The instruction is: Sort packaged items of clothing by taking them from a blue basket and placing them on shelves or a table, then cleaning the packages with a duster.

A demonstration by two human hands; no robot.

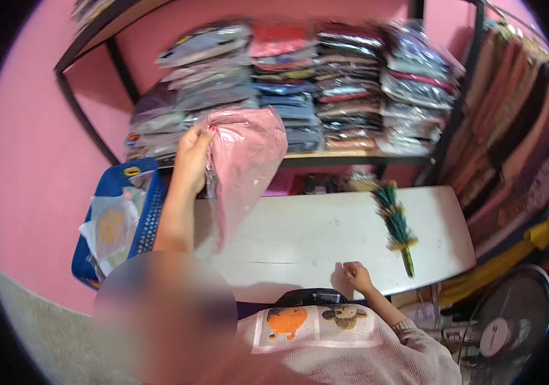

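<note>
My left hand (192, 154), raised over the white table (297, 237), is closed on the gathered top corner of a pink folded fabric item in a clear plastic bag (248, 144), which hangs down from it in front of the shelves. My right hand (356, 276) is low at the table's front edge, fingers slightly bent and apart, with nothing visible in it. A green, bushy artificial sprig or duster (393, 224) lies on the table to the right of the bag.
A blue basket (147, 231) with bagged items stands left of the table. Behind, a black-framed shelf (428, 163) holds several stacks of bagged garments (348, 96). Clothes (492, 109) hang on the right above a fan (505, 321) near the lower right.
</note>
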